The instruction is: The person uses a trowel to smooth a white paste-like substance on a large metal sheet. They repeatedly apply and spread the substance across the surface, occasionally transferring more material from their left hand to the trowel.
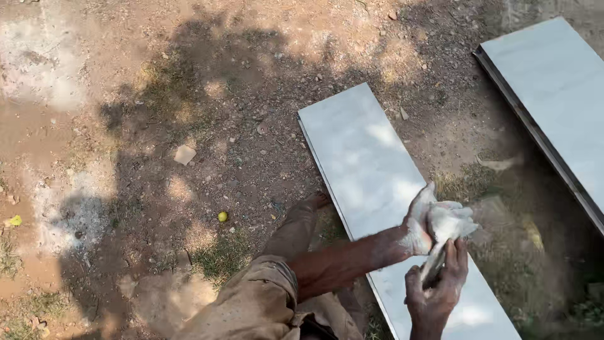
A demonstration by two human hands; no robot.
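My left hand (pixel 420 221), coated in white powder or paste, is closed around a whitish lump (pixel 454 221) above the long pale stone slab (pixel 362 157). Just below it, my right hand (pixel 437 291) grips a narrow grey tool (pixel 434 264) whose tip reaches up into the lump. Both hands hover over the slab's near right edge. I cannot tell what the lump is made of. My left forearm (pixel 343 259) crosses over my knee in khaki trousers (pixel 261 296).
A second pale slab with a dark edge (pixel 553 82) lies at the upper right. My bare foot (pixel 314 201) rests beside the first slab on bare dirt with pebbles, grass tufts, a small flat stone (pixel 184 154) and a tiny yellow fruit (pixel 222 216).
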